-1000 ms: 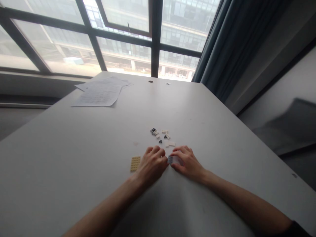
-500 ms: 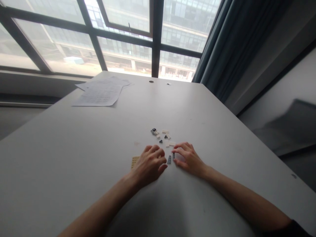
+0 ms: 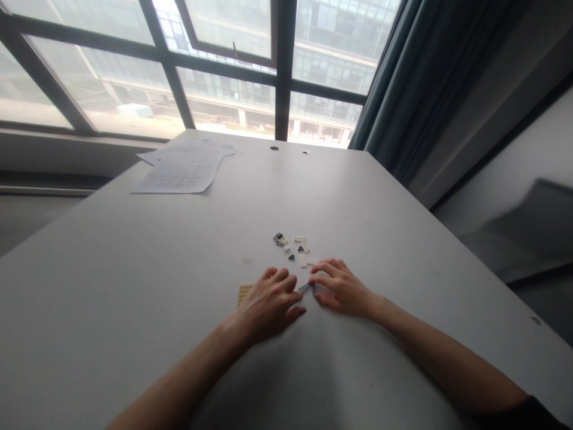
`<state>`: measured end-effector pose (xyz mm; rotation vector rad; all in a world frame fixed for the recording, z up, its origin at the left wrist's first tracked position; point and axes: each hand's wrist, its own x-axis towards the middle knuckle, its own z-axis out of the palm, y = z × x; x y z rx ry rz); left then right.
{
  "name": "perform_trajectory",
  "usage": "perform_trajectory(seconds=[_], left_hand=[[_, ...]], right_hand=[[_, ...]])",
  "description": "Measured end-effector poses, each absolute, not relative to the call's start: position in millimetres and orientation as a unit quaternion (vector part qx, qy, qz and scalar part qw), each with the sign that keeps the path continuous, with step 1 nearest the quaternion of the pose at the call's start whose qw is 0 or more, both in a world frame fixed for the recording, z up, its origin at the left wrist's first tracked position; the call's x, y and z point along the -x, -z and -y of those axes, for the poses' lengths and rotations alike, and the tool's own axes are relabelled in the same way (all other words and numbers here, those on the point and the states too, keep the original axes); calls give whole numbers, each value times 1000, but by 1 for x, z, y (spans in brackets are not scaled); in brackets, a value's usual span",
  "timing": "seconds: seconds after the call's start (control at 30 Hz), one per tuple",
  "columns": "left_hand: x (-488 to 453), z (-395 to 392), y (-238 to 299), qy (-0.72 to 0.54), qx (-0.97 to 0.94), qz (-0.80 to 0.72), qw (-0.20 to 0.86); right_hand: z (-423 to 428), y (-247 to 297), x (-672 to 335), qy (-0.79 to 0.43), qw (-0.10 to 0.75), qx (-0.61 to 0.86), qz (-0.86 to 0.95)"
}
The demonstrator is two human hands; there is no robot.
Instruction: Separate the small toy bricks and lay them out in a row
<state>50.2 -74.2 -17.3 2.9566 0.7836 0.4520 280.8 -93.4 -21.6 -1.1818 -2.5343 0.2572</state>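
Observation:
Small grey building-brick pieces [image 3: 304,288] lie between my two hands on the white table, one turned at a slant. My left hand [image 3: 272,303] rests palm down, its index fingertip at the slanted piece's left end and the thumb apart from it. Under and beside that hand, a tan studded plate [image 3: 245,292] is partly covered. My right hand [image 3: 342,289] has its index finger and thumb around a narrow grey piece [image 3: 313,289], mostly hidden by the fingers.
Beyond my hands lie black and white bricks [image 3: 281,239], white studded pieces [image 3: 299,239], a small black piece [image 3: 292,257] and flat white pieces [image 3: 312,261]. Printed papers [image 3: 179,170] lie at the table's far left. Windows and a dark curtain [image 3: 403,89] stand behind.
The grey piece that stood upright in view between my hands has turned to a slant. My left hand has shifted slightly down, its index finger now against that piece.

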Motion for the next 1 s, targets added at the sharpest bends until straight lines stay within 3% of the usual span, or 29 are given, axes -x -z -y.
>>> perform_trajectory(seconds=[0.3, 0.7, 1.0], left_hand=[[-54, 79, 14, -154, -949, -272, -34], [-51, 75, 14, -135, -945, -296, -35], [-44, 68, 18, -165, -943, -290, 0]], right_hand=[[107, 25, -280, -133, 199, 468, 851], [106, 29, -269, -111, 181, 436, 875], [94, 25, -294, -100, 204, 496, 838]])
